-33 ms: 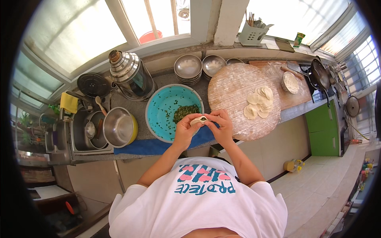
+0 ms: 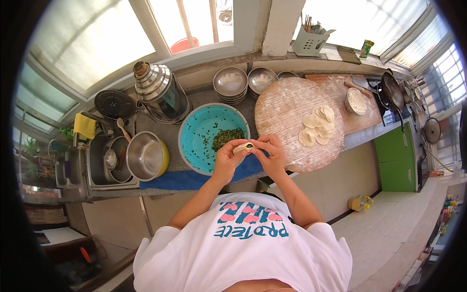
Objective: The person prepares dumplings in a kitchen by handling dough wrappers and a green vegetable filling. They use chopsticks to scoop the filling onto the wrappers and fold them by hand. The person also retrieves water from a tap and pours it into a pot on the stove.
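- Dumpling (image 2: pixel 243 147): one, pale and half folded, pinched between both hands above the near rim of the bowl, green filling showing at its seam.
- Table (image 2: pixel 165 134): a grey stone top running under wide windows, with a blue cloth (image 2: pixel 194 177) along its near edge; a green cabinet (image 2: pixel 396 158) stands at the right end over a pale tiled floor.
- Board (image 2: pixel 284 121): one round, floured, right of the bowl, carrying a small pile of about six wrappers (image 2: pixel 316 126).
- Bowl (image 2: pixel 206 136): one, turquoise, holding a heap of chopped greens (image 2: pixel 227 137).
- Kettle (image 2: pixel 160 95): one, steel, behind the bowl.
- Steel bowls (image 2: pixel 231 82): two stacks by the window sill, and one steel pot (image 2: pixel 146 155) left, beside the sink (image 2: pixel 104 165).
- Left hand (image 2: pixel 226 158): fingers curled, pinching the dumpling's left end.
- Right hand (image 2: pixel 270 153): fingers pressed on the dumpling's right end.
- Against the earlier frame nothing differs: hands, dumpling and dishes lie the same.
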Tool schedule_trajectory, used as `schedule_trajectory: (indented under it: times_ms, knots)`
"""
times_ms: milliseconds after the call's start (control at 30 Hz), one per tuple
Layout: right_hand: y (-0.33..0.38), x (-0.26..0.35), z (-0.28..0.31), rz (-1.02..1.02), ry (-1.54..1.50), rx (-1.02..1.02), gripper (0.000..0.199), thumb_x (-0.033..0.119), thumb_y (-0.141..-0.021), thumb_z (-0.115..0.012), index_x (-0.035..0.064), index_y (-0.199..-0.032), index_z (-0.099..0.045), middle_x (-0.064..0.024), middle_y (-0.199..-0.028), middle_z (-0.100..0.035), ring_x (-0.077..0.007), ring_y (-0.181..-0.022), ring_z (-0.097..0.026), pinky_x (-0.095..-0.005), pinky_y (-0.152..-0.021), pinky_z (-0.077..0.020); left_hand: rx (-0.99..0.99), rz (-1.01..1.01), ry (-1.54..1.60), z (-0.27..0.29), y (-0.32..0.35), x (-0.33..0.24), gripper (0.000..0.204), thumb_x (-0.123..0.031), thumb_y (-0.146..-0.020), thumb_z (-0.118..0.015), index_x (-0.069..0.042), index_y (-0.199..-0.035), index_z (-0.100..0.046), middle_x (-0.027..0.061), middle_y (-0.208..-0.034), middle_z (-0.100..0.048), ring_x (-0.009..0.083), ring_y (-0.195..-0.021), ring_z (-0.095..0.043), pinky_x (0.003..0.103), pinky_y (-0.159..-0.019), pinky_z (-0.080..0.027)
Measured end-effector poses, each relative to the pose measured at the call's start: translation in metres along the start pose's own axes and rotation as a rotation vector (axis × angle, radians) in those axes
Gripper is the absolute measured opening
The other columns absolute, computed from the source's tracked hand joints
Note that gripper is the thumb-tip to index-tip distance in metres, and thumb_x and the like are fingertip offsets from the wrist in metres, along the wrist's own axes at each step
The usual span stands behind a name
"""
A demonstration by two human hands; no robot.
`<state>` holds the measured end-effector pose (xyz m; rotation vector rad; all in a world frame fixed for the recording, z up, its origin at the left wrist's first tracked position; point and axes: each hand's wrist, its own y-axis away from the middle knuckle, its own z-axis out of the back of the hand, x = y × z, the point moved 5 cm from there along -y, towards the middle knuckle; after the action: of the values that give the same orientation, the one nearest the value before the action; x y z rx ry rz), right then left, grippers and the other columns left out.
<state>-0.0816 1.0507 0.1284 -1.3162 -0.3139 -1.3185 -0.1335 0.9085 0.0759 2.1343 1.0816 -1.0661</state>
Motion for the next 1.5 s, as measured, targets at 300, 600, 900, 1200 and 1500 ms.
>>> schedule_trajectory:
  times_ms: [300,600,900,1200,1500]
  knots:
    - [0.001,0.008,0.003,0.196,0.161,-0.065,0.024,0.004,-0.072,-0.073,0.0074,-0.095,-0.073,-0.004,-0.08,-0.059,-0.0222,-0.078,-0.053,-0.0319,-0.066,-0.0421,0.011,-0.025,-0.034,-0.007,0.0,-0.002,0.028,-0.004,-0.086,-0.066,-0.001,-0.114,-0.06,0.0084,-0.11,-0.064,0.0144,-0.098,-0.062,0.026,-0.088,-0.052]
    - [-0.004,0.014,-0.001,0.173,0.192,-0.054,0.019,0.003,-0.072,-0.072,0.0064,-0.091,-0.072,-0.0049,-0.082,-0.062,-0.0231,-0.077,-0.054,-0.0339,-0.07,-0.0416,0.032,-0.066,-0.176,-0.007,-0.001,-0.008,0.035,-0.004,-0.087,-0.066,-0.001,-0.12,-0.057,0.0079,-0.111,-0.063,0.014,-0.1,-0.061,0.026,-0.087,-0.052]
    - [0.002,-0.001,-0.001,0.166,0.13,-0.059,0.017,0.003,-0.073,-0.072,0.008,-0.09,-0.072,-0.0047,-0.082,-0.062,-0.023,-0.078,-0.053,-0.033,-0.07,-0.0413,0.063,-0.032,-0.164,-0.014,0.0,-0.007,0.045,0.0,-0.084,-0.068,-0.002,-0.127,-0.051,0.0079,-0.114,-0.062,0.013,-0.1,-0.06,0.024,-0.085,-0.051]
    - [0.002,-0.001,-0.006,0.154,0.119,-0.02,0.016,0.006,-0.074,-0.072,0.0084,-0.089,-0.073,-0.0038,-0.082,-0.061,-0.0211,-0.078,-0.052,-0.0328,-0.073,-0.0389,0.078,-0.043,-0.286,-0.011,0.0,-0.007,0.049,0.0,-0.086,-0.066,-0.003,-0.131,-0.047,0.0099,-0.116,-0.062,0.0128,-0.101,-0.059,0.024,-0.085,-0.05]
    - [-0.005,-0.001,-0.012,0.108,0.11,0.08,0.015,0.007,-0.076,-0.071,0.0063,-0.091,-0.073,-0.0042,-0.083,-0.061,-0.021,-0.079,-0.053,-0.031,-0.07,-0.042,0.098,0.023,-0.289,-0.013,-0.001,-0.011,0.056,-0.002,-0.086,-0.067,-0.002,-0.135,-0.041,0.0098,-0.114,-0.062,0.0128,-0.101,-0.06,0.025,-0.084,-0.05]
